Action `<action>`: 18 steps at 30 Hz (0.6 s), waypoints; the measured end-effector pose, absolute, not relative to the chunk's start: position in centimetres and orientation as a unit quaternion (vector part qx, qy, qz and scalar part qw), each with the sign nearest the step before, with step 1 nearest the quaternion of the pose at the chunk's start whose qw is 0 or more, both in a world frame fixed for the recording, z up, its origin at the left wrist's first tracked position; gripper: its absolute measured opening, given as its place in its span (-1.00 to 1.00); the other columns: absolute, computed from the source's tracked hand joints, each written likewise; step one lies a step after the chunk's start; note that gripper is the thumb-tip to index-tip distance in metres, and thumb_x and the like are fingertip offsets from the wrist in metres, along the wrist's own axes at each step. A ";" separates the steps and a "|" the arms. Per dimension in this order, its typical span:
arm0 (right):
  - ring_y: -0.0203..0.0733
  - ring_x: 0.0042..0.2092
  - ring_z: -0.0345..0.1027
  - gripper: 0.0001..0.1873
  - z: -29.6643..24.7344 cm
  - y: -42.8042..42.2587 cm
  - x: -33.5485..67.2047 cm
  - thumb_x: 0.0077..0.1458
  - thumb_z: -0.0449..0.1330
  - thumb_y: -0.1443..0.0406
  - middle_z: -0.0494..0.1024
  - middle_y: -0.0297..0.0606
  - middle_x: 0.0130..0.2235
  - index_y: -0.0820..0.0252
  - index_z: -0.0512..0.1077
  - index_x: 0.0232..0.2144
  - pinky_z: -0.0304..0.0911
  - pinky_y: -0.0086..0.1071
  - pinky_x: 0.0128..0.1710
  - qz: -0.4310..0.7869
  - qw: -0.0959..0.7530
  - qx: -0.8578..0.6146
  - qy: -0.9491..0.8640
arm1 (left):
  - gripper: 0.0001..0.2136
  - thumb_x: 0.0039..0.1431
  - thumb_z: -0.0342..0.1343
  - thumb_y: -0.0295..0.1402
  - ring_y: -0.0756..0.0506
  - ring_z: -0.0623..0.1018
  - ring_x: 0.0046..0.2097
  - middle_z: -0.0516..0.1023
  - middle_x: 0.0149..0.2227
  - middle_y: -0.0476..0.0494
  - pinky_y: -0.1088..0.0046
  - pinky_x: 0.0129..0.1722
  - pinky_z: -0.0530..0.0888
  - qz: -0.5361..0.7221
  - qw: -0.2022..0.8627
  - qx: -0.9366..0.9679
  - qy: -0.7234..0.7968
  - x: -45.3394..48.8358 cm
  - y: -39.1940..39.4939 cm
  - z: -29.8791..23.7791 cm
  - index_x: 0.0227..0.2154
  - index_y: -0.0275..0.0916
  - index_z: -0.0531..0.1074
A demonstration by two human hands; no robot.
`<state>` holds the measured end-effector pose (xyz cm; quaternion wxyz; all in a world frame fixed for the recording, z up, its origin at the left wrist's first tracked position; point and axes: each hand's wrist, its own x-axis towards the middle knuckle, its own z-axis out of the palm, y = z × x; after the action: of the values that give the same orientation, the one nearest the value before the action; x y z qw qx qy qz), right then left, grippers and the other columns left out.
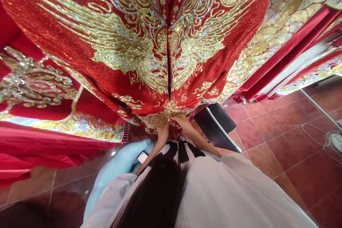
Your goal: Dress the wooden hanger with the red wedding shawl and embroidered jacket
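A red jacket (133,35) with heavy gold and silver embroidery hangs in front of me, split down the middle by a front opening (169,67). My left hand (163,131) and my right hand (181,122) meet at its bottom hem (160,117). Both hands have their fingers pinched on the hem edge at the foot of the opening. My white sleeves and dark hair fill the lower part of the view.
More red and gold embroidered garments (37,89) hang at the left and right (288,25). A dark chair or stand (216,124) sits just right of my hands. A phone (142,157) lies on pale blue cloth (117,167). A white cable (317,135) trails across the red tiled floor.
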<state>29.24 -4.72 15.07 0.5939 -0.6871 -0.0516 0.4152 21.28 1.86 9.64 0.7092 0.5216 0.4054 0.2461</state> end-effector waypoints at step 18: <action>-0.56 -0.74 -0.18 -0.84 18.7 -2.1 32.2 -0.26 0.09 0.40 0.11 -0.52 -0.79 0.28 0.29 -0.78 -0.35 -0.53 -0.72 0.440 0.634 -0.636 0.005 | -0.73 0.05 0.13 -0.19 -0.20 0.51 -0.01 0.54 -0.13 -0.34 0.20 0.09 0.36 0.272 0.609 0.652 0.361 22.5 2.8 9.2 -0.29 -0.31 0.46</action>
<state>32.18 -2.10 18.72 0.6341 -0.6357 0.0055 0.4402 22.54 2.76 9.19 0.6091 0.6516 0.3614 0.2716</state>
